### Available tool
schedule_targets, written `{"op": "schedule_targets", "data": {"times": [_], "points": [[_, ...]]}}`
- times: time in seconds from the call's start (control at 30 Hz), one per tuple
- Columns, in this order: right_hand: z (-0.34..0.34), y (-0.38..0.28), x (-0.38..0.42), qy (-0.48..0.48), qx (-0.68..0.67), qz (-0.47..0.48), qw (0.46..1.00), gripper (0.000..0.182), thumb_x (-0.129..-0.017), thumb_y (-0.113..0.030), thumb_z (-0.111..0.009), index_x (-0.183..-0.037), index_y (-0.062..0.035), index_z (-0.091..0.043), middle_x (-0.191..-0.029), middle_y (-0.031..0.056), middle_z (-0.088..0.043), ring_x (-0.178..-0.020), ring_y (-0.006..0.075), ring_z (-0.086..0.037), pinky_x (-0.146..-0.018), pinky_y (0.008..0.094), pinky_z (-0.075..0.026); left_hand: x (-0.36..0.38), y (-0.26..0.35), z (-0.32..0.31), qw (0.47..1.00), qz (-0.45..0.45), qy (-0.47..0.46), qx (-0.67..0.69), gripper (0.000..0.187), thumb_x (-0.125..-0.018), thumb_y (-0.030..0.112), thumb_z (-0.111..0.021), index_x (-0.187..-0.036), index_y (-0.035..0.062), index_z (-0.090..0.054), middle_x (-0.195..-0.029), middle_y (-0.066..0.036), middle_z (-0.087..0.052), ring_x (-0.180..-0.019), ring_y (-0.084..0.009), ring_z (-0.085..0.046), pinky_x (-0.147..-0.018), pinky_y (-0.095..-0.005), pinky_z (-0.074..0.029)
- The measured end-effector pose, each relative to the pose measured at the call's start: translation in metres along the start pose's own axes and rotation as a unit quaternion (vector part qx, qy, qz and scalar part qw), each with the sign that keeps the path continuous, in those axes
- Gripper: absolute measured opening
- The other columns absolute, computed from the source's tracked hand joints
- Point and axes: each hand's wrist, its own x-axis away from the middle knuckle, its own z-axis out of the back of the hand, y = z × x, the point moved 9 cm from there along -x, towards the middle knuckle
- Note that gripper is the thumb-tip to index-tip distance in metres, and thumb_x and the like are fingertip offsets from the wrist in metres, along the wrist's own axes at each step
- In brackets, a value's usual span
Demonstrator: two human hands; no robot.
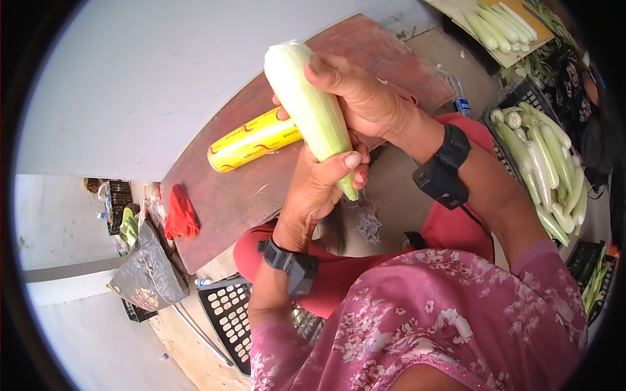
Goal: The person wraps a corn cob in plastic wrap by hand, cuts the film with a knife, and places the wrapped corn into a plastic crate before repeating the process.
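Observation:
An ear of corn (301,91) in its pale green husk is held over the board, tilted, with its broad end up. What looks like clear film shows at that broad end. My left hand (319,179) is closed around the narrow lower end, thumb across the front. My right hand (362,91) wraps the upper part, its thumb along the side and fingertips showing behind. Just behind the corn, a yellow printed roll of cling film (251,142) lies on the board.
A reddish board (228,195) stands before me, with a red cloth (180,214) at its left end. To the right is a black crate (527,94) of several corn ears; more lie on a tray (447,6) at top right. A water bottle (462,104) stands beyond the board.

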Motion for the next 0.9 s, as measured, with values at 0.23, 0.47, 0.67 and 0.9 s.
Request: {"op": "schedule_targets", "data": {"times": [0.23, 0.47, 0.67, 0.9], "points": [[0.03, -0.003, 0.002, 0.125, 0.183, 0.04, 0.974, 0.055, -0.088, -0.052, -0.058, -0.102, 0.0008, -0.056, -0.084, 0.0073, -0.06, -0.079, 0.0129, -0.061, -0.067, 0.0271, -0.051, -0.003, -0.014, 0.011, 0.996, -0.013, 0.075, -0.048, 0.031, -0.083, 0.014, -0.066, -0.104, 0.0009, -0.049, -0.077, -0.007, -0.056, -0.057, -0.0139, -0.053, -0.05, -0.0259, -0.045], [0.047, -0.013, -0.002, 0.205, 0.243, 0.12, 0.941, 0.062, -0.084, -0.058, -0.059, -0.091, 0.0037, -0.057, -0.075, 0.0093, -0.06, -0.067, 0.0142, -0.061, -0.058, 0.0277, -0.05, 0.002, -0.004, 0.015, 0.94, -0.133, 0.163, -0.27, 0.031, -0.091, 0.019, -0.062, -0.108, 0.0007, -0.045, -0.07, -0.003, -0.052, -0.05, -0.009, -0.049, -0.045, -0.0228, -0.04], [0.057, -0.017, -0.001, 0.229, 0.262, 0.136, 0.928, 0.06, -0.083, -0.056, -0.062, -0.091, 0.0034, -0.057, -0.074, 0.0095, -0.06, -0.067, 0.0155, -0.062, -0.057, 0.0284, -0.051, 0.003, 0.012, 0.019, 0.803, -0.307, 0.182, -0.477, 0.029, -0.092, 0.025, -0.062, -0.103, 0.0003, -0.05, -0.071, -0.003, -0.053, -0.054, -0.0082, -0.045, -0.047, -0.0245, -0.037], [0.062, -0.022, 0.0, 0.241, 0.22, 0.111, 0.939, 0.059, -0.081, -0.054, -0.066, -0.093, 0.0031, -0.058, -0.076, 0.0086, -0.06, -0.066, 0.015, -0.061, -0.056, 0.0288, -0.05, -0.007, -0.015, 0.034, 0.928, -0.064, 0.156, -0.332, 0.03, -0.092, 0.026, -0.062, -0.103, 0.0001, -0.051, -0.069, -0.003, -0.054, -0.059, -0.0122, -0.051, -0.054, -0.0274, -0.042]]}}
